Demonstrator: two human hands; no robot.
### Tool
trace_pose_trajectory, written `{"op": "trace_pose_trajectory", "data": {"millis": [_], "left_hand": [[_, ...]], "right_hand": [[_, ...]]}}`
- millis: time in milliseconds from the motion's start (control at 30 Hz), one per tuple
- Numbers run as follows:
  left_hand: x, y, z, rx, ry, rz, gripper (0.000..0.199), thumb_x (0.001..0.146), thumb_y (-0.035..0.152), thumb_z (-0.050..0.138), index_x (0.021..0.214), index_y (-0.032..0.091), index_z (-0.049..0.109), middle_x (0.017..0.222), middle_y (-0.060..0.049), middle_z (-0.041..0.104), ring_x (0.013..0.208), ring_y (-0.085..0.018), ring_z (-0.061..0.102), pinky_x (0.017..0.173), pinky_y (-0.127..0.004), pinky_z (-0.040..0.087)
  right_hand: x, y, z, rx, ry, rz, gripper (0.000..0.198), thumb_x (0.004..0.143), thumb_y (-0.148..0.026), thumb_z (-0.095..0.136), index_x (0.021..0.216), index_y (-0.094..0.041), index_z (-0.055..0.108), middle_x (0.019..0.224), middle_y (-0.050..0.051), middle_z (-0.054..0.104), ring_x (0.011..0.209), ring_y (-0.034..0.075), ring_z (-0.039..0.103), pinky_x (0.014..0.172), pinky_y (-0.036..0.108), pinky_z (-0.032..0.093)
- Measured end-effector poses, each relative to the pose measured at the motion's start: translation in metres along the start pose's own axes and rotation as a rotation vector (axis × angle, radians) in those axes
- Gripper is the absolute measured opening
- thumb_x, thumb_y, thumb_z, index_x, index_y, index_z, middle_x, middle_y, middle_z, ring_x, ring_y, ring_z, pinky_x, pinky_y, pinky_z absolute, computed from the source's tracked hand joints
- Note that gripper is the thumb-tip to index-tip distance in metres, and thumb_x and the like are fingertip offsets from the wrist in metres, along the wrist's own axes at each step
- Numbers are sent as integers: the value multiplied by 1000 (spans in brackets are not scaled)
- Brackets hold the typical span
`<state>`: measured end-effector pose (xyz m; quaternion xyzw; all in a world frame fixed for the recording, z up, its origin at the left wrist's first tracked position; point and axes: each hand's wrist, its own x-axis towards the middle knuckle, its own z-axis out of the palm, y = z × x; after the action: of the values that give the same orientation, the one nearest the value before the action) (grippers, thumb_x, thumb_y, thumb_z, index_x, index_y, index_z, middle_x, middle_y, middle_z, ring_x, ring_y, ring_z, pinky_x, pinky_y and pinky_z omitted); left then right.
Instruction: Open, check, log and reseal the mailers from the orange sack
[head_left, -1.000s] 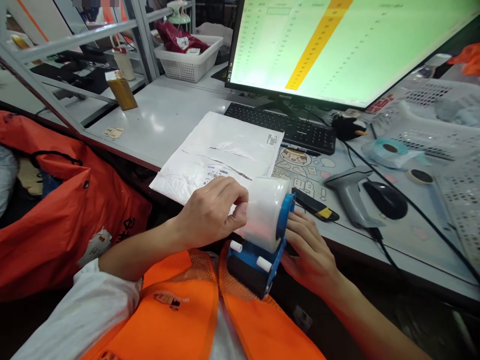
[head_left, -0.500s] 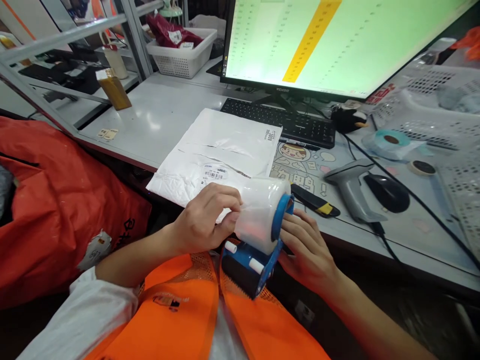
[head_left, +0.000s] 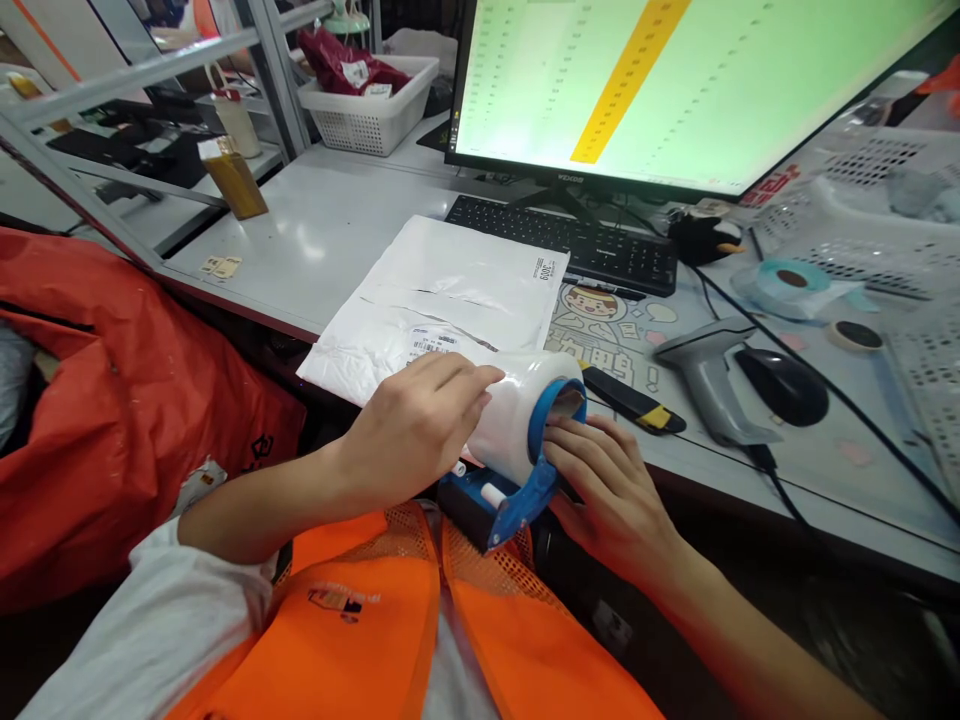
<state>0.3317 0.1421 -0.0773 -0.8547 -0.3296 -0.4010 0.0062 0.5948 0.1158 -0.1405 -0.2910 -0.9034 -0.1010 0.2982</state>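
Observation:
A wide roll of clear packing tape (head_left: 506,410) sits on a blue tape dispenser (head_left: 525,505), tilted above my lap. My right hand (head_left: 611,490) is closed on the dispenser's right side, fingers at the blue hub and thumb hidden below. My left hand (head_left: 412,425) lies at the roll's left side, fingers bent and drawn together against the tape. What its fingertips pinch is partly hidden. Just behind the roll, a white mailing bag (head_left: 450,285) with printed labels lies flat on the desk, its front edge behind my left hand.
A yellow-and-black box cutter (head_left: 634,400), a barcode scanner (head_left: 709,380) and a mouse (head_left: 784,385) lie to the right. Behind the bag are a keyboard (head_left: 630,255) and a monitor (head_left: 525,90). An orange-red sack (head_left: 135,430) stands at left, a white basket (head_left: 375,115) farther back.
The dispenser has turned so its hub opening faces me more. My left hand has shifted right and up over the roll, its fingers straighter than before.

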Motion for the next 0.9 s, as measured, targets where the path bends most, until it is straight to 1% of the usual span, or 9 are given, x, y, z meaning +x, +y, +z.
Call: {"op": "trace_pose_trajectory", "data": {"millis": [167,300,367,433,567,633,733,833,900], "left_hand": [[1,-8,20,134,-62,-67,17,99,9,52,104,13,67,96,-8,71,91,-22,67,81,-33,55],[4,-10,22,9,-11,-135,14,98,10,53,98,15,66,93,-6,70,87,-19,66,81,-32,53],[6,-10,16,-93,29,-162,13,98,10,53,97,16,65,92,-5,70,86,-17,65,81,-30,52],[6,-12,7,-214,9,-200,12,97,9,54,95,17,64,90,-3,69,84,-15,64,78,-28,51],[6,-20,-5,-371,-103,-223,9,96,12,57,95,18,63,90,-2,67,84,-14,63,78,-26,51],[8,-23,-6,-398,-123,-196,2,95,16,63,96,18,64,101,-5,69,97,-17,65,88,-30,52],[10,-24,-4,-484,-125,-178,7,92,21,71,92,18,65,117,-9,71,112,-20,67,100,-34,52],[13,-23,-2,-602,-156,-235,8,93,21,71,88,17,66,99,-6,76,93,-17,73,87,-30,58],[14,-23,-3,-672,-194,-285,8,92,22,72,94,17,67,89,-4,77,83,-15,74,78,-26,59]], "right_hand": [[7,-9,-1,-34,-47,48,25,98,-18,59,120,-9,59,112,18,70,108,30,63,97,46,44],[7,-15,-5,-44,-64,92,21,99,-24,57,116,-12,58,103,14,69,97,29,62,88,43,45],[3,-13,-8,-60,-33,119,22,98,-28,60,115,-14,57,96,13,66,89,28,60,83,42,45],[-2,-9,-11,-60,13,153,28,96,-33,65,114,-14,56,92,11,64,85,27,59,82,43,45],[-9,-5,-14,63,18,167,33,94,-31,69,119,-14,54,98,12,64,92,29,62,91,48,47],[-10,-6,-13,124,19,160,35,93,-30,69,121,-14,54,103,14,64,98,31,62,94,49,49],[-12,-8,-12,155,33,191,39,92,-28,71,124,-15,54,109,16,64,103,32,63,92,47,52],[-13,-9,-14,160,15,205,39,91,-24,69,125,-14,54,116,18,64,108,32,64,91,44,54],[-14,-8,-15,157,5,190,39,91,-24,69,125,-14,54,120,19,64,109,32,65,91,44,55]]}}
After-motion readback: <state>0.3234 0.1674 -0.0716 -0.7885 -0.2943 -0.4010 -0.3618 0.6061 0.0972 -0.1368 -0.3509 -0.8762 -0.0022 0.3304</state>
